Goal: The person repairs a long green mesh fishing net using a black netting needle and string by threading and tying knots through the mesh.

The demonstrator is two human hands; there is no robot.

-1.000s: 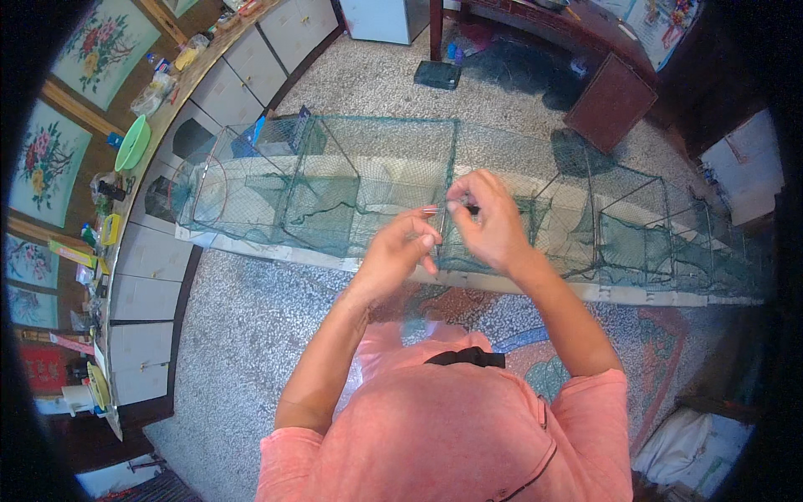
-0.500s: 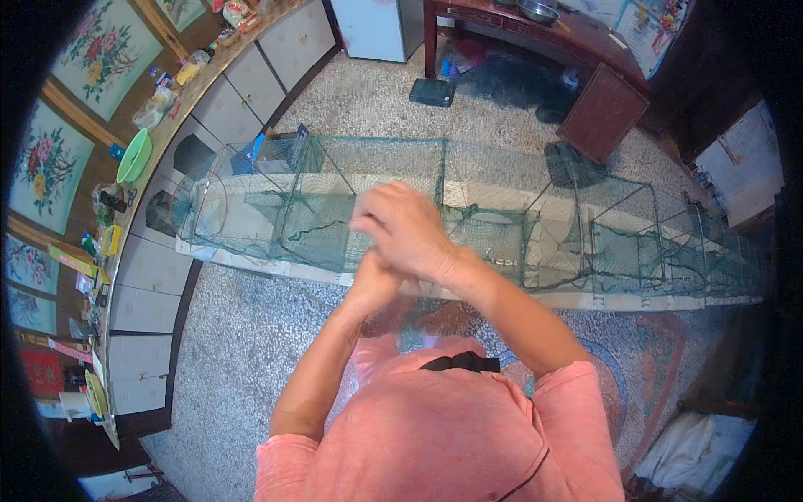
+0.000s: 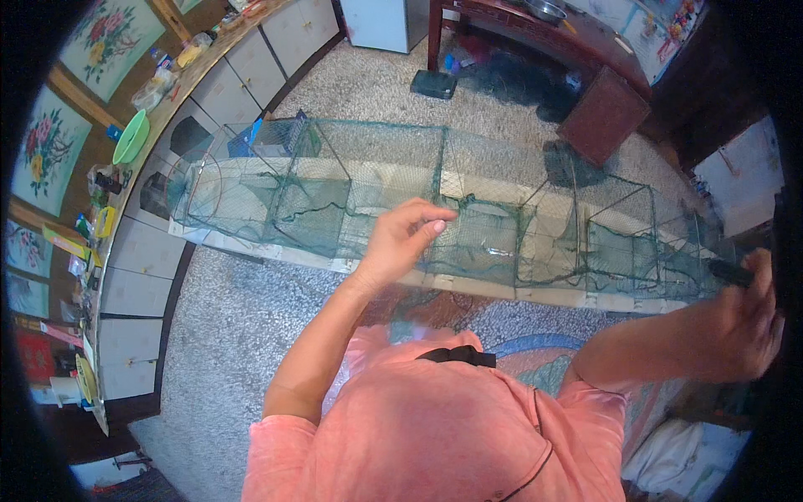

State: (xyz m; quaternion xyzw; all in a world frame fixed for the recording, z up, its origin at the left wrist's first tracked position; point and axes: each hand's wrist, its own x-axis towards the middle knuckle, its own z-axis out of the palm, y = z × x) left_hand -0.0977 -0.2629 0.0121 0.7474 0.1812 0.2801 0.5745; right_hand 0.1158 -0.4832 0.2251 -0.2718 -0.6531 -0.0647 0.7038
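Note:
A long framed fishing net trap (image 3: 481, 243) of green mesh stretches across a pale, low support in front of me. Above its near middle edge, my left hand (image 3: 397, 243) has thumb and fingertips pinched together. Anything between those fingertips is too small to make out. Out at the far right, my right hand (image 3: 753, 322) is raised beyond the trap's near edge, partly blurred and darkened by the picture's rim. Its fingers are closed on a short black object (image 3: 732, 272), whose kind I cannot tell.
Curving along the left is a white cabinet (image 3: 142, 280) with a green basin (image 3: 131, 136) on its counter. At the back stand a dark red table (image 3: 535, 33) and a leaning brown board (image 3: 604, 115). A black flat item (image 3: 433, 84) lies on the speckled floor.
My hands were together over the trap's middle. Now my right hand has swung far out to the right, while my left stays near the middle, pinched.

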